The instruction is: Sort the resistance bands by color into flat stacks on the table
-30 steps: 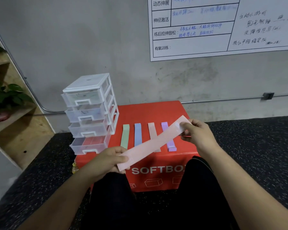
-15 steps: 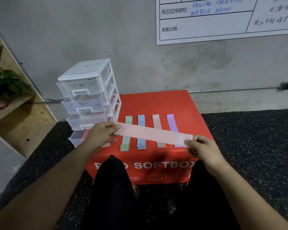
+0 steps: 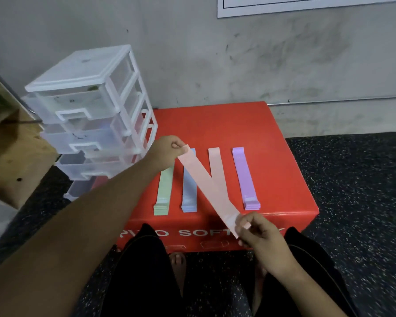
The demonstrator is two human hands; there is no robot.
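Observation:
A pink resistance band (image 3: 206, 186) is stretched flat between my hands, slanting over the red soft box (image 3: 284, 175). My left hand (image 3: 167, 151) pinches its far end above the back of the stacks. My right hand (image 3: 258, 232) pinches its near end at the box's front edge. On the box lie four flat stacks side by side: green (image 3: 164, 193), blue (image 3: 189, 197), pink (image 3: 217, 165) and purple (image 3: 246, 179). The held band crosses above the blue and pink stacks and hides part of each.
A clear plastic drawer tower (image 3: 89, 115) stands on the box's left side, its lower drawers pulled out. A grey wall is behind, a wooden shelf (image 3: 12, 152) at left, dark speckled floor (image 3: 357, 202) around. My legs are in front of the box.
My left hand carried its end of the pink band forward and right, while my right hand drew the other end back, so the band turned from crosswise towards lengthwise. The camera tilted down.

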